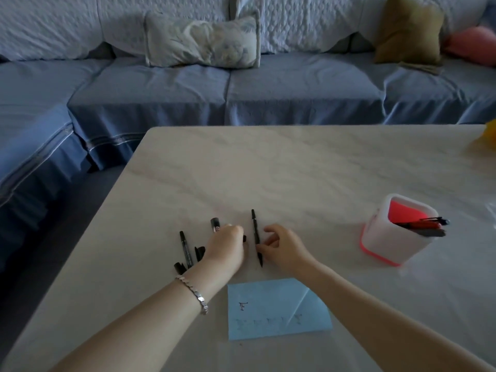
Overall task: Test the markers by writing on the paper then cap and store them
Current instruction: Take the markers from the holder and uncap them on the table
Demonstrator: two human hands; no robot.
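Observation:
Several black markers lie on the marble table (295, 170). My left hand (226, 248) curls over a thick black marker (215, 225), whose far end pokes out past my knuckles. A slim black marker (254, 229) lies pointing away from me, and my right hand (281, 248) pinches its near part with thumb and fingertips. Another slim marker (185, 248) and two loose black caps (179, 267) (199, 252) lie left of my left hand. The blue paper (276, 310), marked with an "F" and faint scribbles, lies near the front edge.
A white holder (394, 242) with a pink inside stands at the right and holds a few pens (421, 224). A blue-covered sofa (228, 87) with cushions runs behind and left of the table. A yellow object (489, 135) shows at the right edge.

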